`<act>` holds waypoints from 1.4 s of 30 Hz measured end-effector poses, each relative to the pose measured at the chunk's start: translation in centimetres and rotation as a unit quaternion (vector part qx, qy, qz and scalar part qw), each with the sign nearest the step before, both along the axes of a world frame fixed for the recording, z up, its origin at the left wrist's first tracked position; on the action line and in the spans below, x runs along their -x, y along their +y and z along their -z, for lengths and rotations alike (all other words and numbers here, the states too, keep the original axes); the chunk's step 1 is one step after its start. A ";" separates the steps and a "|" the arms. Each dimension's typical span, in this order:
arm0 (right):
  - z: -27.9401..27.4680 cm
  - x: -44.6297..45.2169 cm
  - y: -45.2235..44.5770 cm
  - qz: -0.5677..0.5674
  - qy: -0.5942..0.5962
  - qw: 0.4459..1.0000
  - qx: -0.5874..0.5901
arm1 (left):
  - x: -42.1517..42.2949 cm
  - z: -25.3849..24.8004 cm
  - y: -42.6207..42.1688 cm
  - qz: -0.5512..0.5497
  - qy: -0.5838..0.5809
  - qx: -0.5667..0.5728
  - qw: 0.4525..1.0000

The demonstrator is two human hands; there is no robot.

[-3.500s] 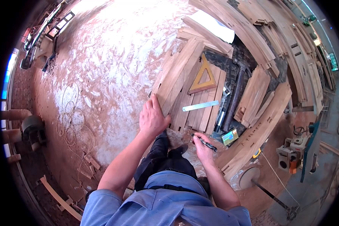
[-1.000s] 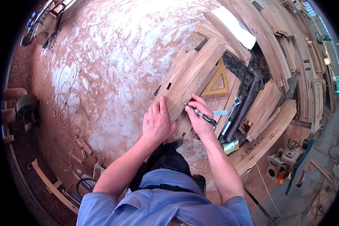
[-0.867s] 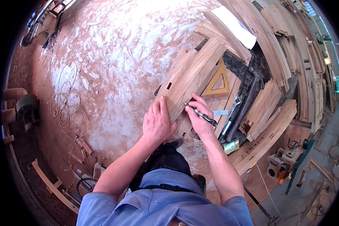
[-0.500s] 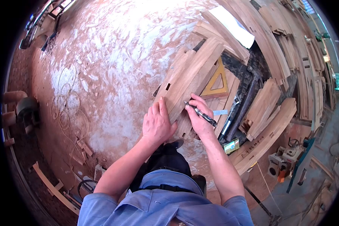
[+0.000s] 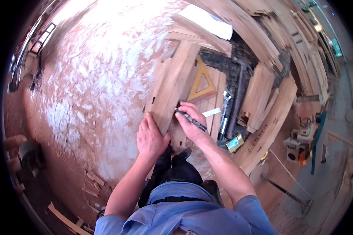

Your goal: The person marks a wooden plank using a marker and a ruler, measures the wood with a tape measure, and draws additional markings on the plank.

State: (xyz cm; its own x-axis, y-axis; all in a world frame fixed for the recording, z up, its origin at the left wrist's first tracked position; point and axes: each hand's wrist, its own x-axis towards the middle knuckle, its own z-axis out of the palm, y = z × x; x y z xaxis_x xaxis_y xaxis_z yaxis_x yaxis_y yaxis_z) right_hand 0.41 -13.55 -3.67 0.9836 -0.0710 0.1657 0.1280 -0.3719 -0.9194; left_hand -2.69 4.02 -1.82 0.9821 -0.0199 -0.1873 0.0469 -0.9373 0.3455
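My left hand (image 5: 151,136) lies over the near end of a wooden board (image 5: 175,74), its thumb and fingers gripping the sides. In my right hand (image 5: 191,122) is a dark pen (image 5: 196,123), its tip at the board's right edge. A yellow triangle (image 5: 203,92) rests on other boards just beyond my right hand. A metal ruler (image 5: 212,112), partly hidden by that hand, lies to its right. Farther right are a wrench (image 5: 224,113) and a dark hammer (image 5: 237,98).
A small green-yellow box (image 5: 234,143) sits near a long board with handwriting (image 5: 271,122). White paper (image 5: 206,21) lies on wood at the top. A white machine (image 5: 298,147) stands at the right. Loose cord (image 5: 64,137) lies on the floor at left.
Since the oldest frame, my right hand has brought the pen up to the board. The view has since turned, shifting the boards and both hands leftward. Both holds look unchanged over the last second.
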 end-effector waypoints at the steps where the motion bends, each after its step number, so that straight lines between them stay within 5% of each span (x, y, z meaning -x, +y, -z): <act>1: 0.3 0.4 -0.2 -0.008 -0.005 1.000 -0.006 | 0.0 -0.3 -0.1 -0.004 0.005 0.004 1.000; 12: -1.6 8.3 -3.8 0.060 0.038 0.996 -0.046 | 0.3 -0.2 -1.0 -0.020 -0.012 -0.048 0.999; 14: -2.1 10.5 -4.9 0.077 0.133 0.974 -0.166 | 0.3 0.1 -1.0 -0.014 -0.013 -0.065 0.998; 18: -0.6 15.1 -8.4 0.072 0.136 0.987 -0.057 | 0.2 -0.3 -1.3 -0.016 0.007 -0.080 0.997; 22: 0.4 19.2 -10.8 0.162 0.127 0.978 -0.024 | 0.4 -0.3 -1.5 -0.019 0.001 -0.087 0.996; 25: -0.5 21.7 -14.2 0.249 0.089 0.959 -0.106 | 0.6 -0.3 -1.7 -0.011 -0.015 -0.103 0.994; 28: -4.8 23.4 -20.8 0.383 0.040 0.917 0.102 | 0.7 0.8 -1.3 0.011 -0.034 -0.103 0.994; 30: -7.6 23.9 -25.1 0.492 0.209 0.840 0.093 | 0.7 0.7 -1.1 0.002 -0.035 -0.115 0.993; 32: -0.7 26.1 -30.9 0.534 0.184 0.807 0.171 | 0.7 0.3 -1.1 0.010 -0.025 -0.111 0.993; 36: 2.0 26.9 -33.6 0.456 0.359 0.789 0.203 | 0.7 -0.1 -1.0 0.015 -0.007 -0.090 0.996; 42: 4.6 26.1 -33.3 0.446 0.377 0.776 0.238 | 0.5 0.6 0.2 0.046 -0.015 -0.064 0.997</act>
